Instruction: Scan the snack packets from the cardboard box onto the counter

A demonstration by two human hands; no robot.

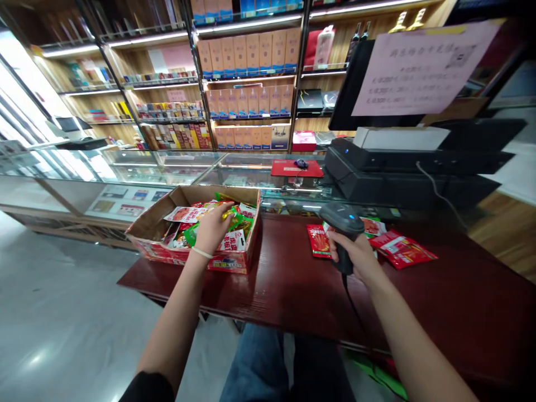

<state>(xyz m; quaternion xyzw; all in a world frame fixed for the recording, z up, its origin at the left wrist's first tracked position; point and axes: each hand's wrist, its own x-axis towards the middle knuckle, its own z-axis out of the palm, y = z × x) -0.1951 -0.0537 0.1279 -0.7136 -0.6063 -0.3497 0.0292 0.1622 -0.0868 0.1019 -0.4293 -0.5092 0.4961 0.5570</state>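
Note:
My left hand, with a pale band at the wrist, reaches into an open cardboard box of snack packets. Its fingers are bent around the edge of a green and yellow snack packet; the fingertips are partly hidden. White and red packets lie heaped around it. My right hand is wrapped around the handle of a black barcode scanner with a lit blue light. Beneath and beside the scanner, a red packet and another red packet lie on the dark red table.
Behind the table runs a glass display counter with a red mat and a mouse. A monitor with a pink paper notice stands above black till equipment. The scanner's cord hangs toward the table's front edge.

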